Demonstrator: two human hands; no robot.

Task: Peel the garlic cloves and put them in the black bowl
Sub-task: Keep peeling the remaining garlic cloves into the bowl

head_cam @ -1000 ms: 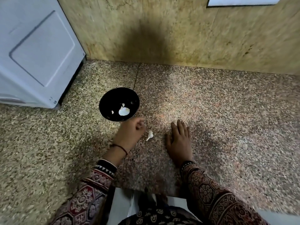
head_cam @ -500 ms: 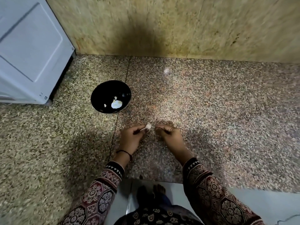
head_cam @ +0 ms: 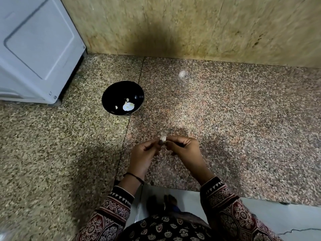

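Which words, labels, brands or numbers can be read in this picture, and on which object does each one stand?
No text is readable.
The white appliance has two small marks at its lower corner, too small and blurred to read.
The black bowl, the garlic clove, the patterned sleeves and the stone wall show no writing.

- Counter [head_cam: 225, 119]: carries the bowl [head_cam: 111, 94] at left-centre, well behind the hands.
- Bowl: holds peeled pieces [head_cam: 128, 106] toward its near right side.
- Appliance [head_cam: 34, 49]: left of the bowl, against the wall [head_cam: 191, 23] behind.
- Left hand [head_cam: 143, 156] and right hand [head_cam: 183, 148]: side by side near the counter's front edge, a garlic clove [head_cam: 163, 138] between their fingertips.
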